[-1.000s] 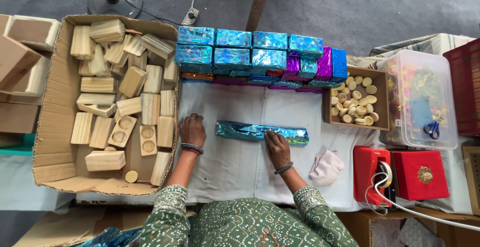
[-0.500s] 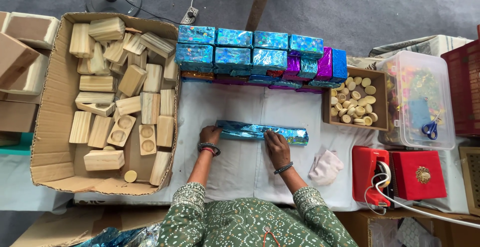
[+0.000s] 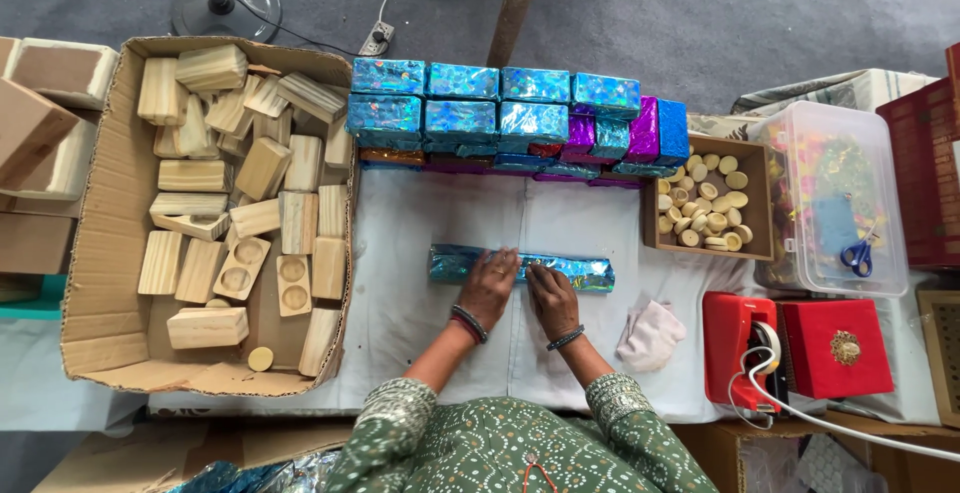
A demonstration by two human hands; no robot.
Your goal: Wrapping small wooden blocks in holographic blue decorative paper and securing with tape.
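Your left hand has slid rightward along the foil bundle since half a second ago, when it sat near the bundle's left end; now it lies beside your right hand, which has barely shifted. Both hands rest flat, fingers spread loosely, pressing down on the bundle's middle and gripping nothing. That long blue shiny bundle lies crosswise on the white cloth, its two ends sticking out past your hands.

From the head view, a carton of wooden blocks sits to your left, and a stack of foil-wrapped boxes stands beyond the bundle. On your right are a tray of pale discs and a red box.
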